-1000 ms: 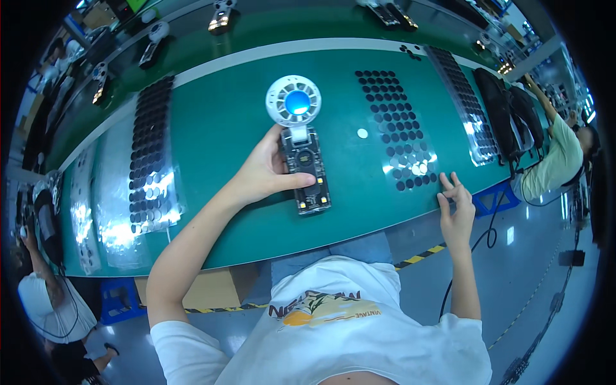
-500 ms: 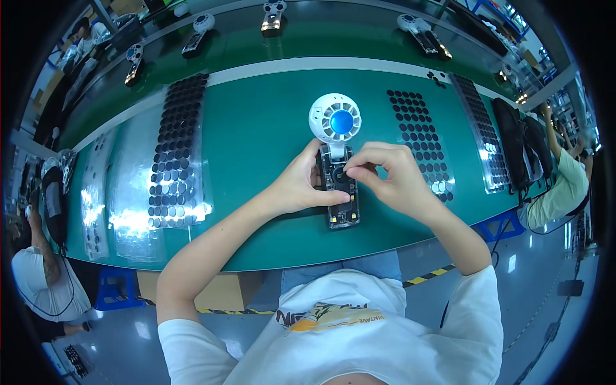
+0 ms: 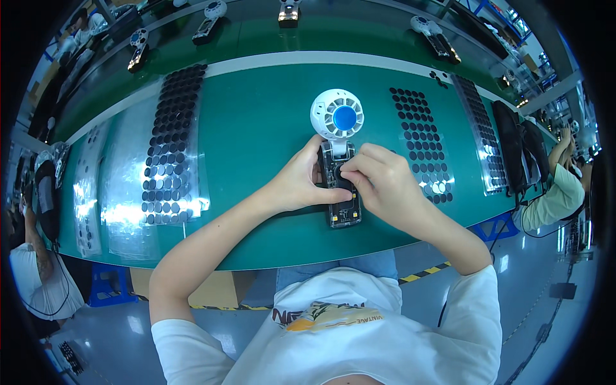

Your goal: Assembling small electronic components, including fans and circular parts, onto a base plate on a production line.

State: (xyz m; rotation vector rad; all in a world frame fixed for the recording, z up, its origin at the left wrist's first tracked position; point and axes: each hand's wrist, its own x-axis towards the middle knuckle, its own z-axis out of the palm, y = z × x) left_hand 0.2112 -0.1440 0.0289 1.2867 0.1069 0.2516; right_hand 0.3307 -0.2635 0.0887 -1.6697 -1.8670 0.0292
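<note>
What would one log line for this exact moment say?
left hand: steadies fan handle | right hand: presses black disc onto handle | white fan head: flat on green table

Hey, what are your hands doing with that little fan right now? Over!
Left hand steadies fan handle. Right hand presses black pad onto it. Nothing blocking.

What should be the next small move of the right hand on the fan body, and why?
Probably press the black round pad flat. The right hand pinches it against the clear fan body, and the left hand steadies that body from the side, so the pad seems placed but not yet pressed down.
</note>
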